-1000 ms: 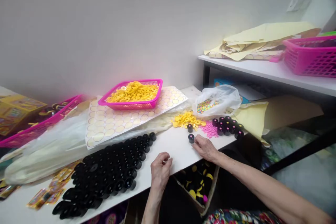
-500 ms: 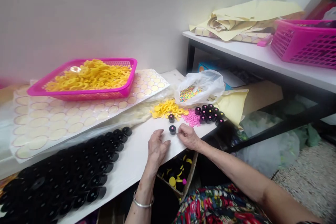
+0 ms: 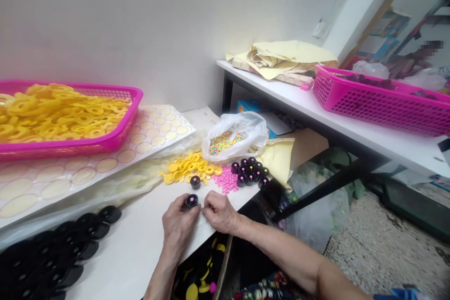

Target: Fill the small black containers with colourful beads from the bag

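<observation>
Head view: my left hand (image 3: 177,227) grasps a small, round, black plastic cup with a pink centre (image 3: 191,200) at the centre of the frame, thumb on the near side and fingers around the far side. This grip appears chosen to steady the wall while leaving the top face exposed. Whether the cup's base touches the white tabletop (image 3: 137,225), I cannot tell.

My right hand (image 3: 220,213) is just beside it, fingers curled inward; whether they pinch a small part cannot be determined, since the fingertips hide the space between them.

A second black cup with a pink centre (image 3: 195,182) stands directly beyond, apart from both hands. Behind it lie loose yellow plastic rings and discs (image 3: 190,166), adjoining a heap of small pink plastic pieces (image 3: 226,180); both are probably set there for short reach. Right of the heap, a cluster of black cups with coloured centres (image 3: 249,171) is grouped closely, presumably to keep it separate from the dense rows of plain black cups (image 3: 52,253) at lower left.
</observation>
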The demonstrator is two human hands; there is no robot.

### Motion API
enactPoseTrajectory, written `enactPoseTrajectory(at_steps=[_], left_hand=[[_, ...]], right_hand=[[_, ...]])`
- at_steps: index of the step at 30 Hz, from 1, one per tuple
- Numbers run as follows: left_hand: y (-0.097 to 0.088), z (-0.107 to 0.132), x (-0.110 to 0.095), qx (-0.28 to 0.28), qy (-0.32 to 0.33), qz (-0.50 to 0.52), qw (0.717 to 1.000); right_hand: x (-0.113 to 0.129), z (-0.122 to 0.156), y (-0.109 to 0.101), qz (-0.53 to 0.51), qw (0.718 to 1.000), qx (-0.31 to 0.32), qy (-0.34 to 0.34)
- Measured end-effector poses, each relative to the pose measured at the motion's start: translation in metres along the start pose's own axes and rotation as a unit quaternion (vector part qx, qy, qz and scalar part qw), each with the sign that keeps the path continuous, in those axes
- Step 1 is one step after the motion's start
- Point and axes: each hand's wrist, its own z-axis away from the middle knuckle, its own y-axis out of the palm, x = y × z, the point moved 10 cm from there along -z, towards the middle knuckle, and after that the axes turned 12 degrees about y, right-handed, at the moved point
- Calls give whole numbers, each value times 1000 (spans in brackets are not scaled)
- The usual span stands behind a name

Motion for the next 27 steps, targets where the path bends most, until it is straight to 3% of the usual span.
enactPoseTrajectory(at_steps=[3, 6, 8, 11, 13, 17, 23, 27], left_hand=[[-14, -1, -2, -22, -24, 14, 999], [-30, -3, 0, -43, -34, -1, 998], [-35, -4, 6, -38, -39, -20, 998], [-36, -5, 18, -20, -50, -42, 998], [-36, -4, 22, -17, -50, -44, 998], [-38, -3, 17, -35, -29, -34, 998], [-34, -2, 16, -33, 3, -34, 999], [-35, -1, 17, -46, 22, -14, 999]], right_hand=[[18, -18, -19, 41, 998, 7, -44], [27, -65, -61, 127, 989, -47, -66], [7, -109, -87, 229, 971, -59, 21], [-46, -156, -104, 358, 917, 19, 172], [-72, -168, -105, 377, 900, 75, 207], [-103, -170, -92, 371, 891, 154, 213], [-104, -177, -63, 291, 925, 162, 185], [-113, -188, -39, 182, 946, 153, 219]])
